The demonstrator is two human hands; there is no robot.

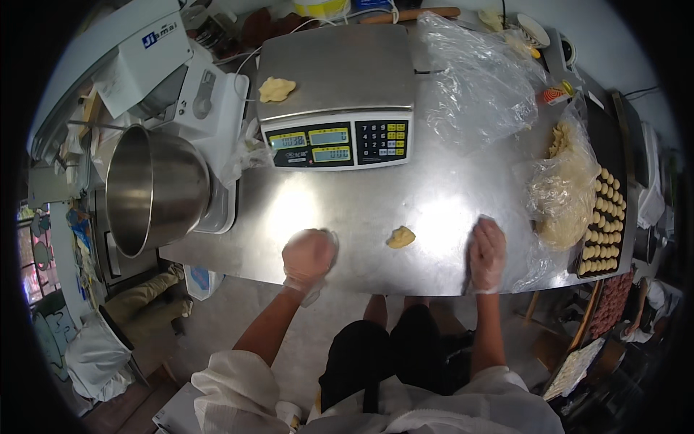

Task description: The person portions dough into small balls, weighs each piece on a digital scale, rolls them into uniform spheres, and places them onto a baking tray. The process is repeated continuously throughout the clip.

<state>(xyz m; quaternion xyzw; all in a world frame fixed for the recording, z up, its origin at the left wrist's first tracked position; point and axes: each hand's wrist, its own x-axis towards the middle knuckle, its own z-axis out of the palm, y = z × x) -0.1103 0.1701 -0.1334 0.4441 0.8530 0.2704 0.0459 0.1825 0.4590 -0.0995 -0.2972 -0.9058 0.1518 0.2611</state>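
Note:
My left hand, in a thin clear glove, is curled low over the metal table near its front edge. It is blurred, and its fingers cannot be made out. Farther right, my gloved right hand rests on the table with its fingers pressed together and bent inward; whatever is under them is hidden. Between the hands, nearer the right one, lies a small lump of pale yellow dough. A flatter dough piece sits on the left part of the scale's steel platform.
A big steel mixing bowl stands by the mixer at left. On the right, a clear bag holds a large dough mass, beside a dark tray of dough balls. Crumpled plastic sheeting covers the table's back right. A person stands far right.

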